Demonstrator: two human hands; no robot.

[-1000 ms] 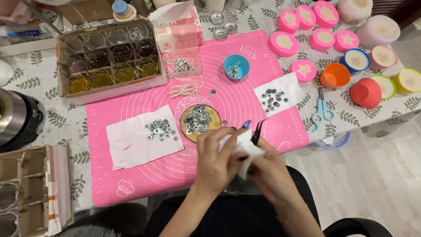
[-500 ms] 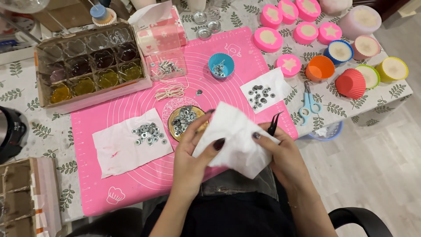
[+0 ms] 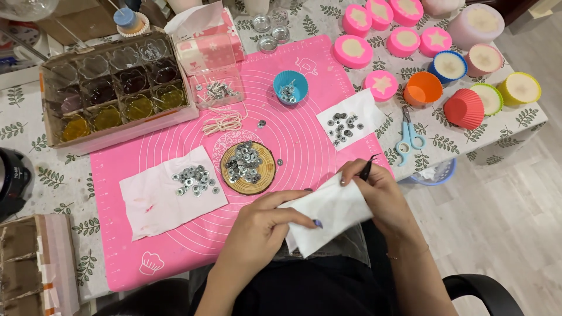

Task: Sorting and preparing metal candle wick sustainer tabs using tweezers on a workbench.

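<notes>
- The tabletop [image 3: 35, 131] carries a pink mat [image 3: 304, 146], which sits nearer in view than half a second ago.
- The white tissue [image 3: 331, 213], spread wide a moment back, is now bunched low at the mat's near edge.
- The left hand [image 3: 263, 225] pinches the tissue's near corner, its grip clamped on it.
- The right hand [image 3: 380, 196] grips the far edge alongside dark tweezers [image 3: 367, 169].
- Small metal pieces fill the wooden disc [image 3: 247, 168], just beyond the hands.

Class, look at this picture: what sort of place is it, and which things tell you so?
Probably a home craft table for candle making: wax-filled silicone moulds, a wooden disc heaped with small metal wick holders, and a pink work mat on a leaf-print tablecloth.
</notes>
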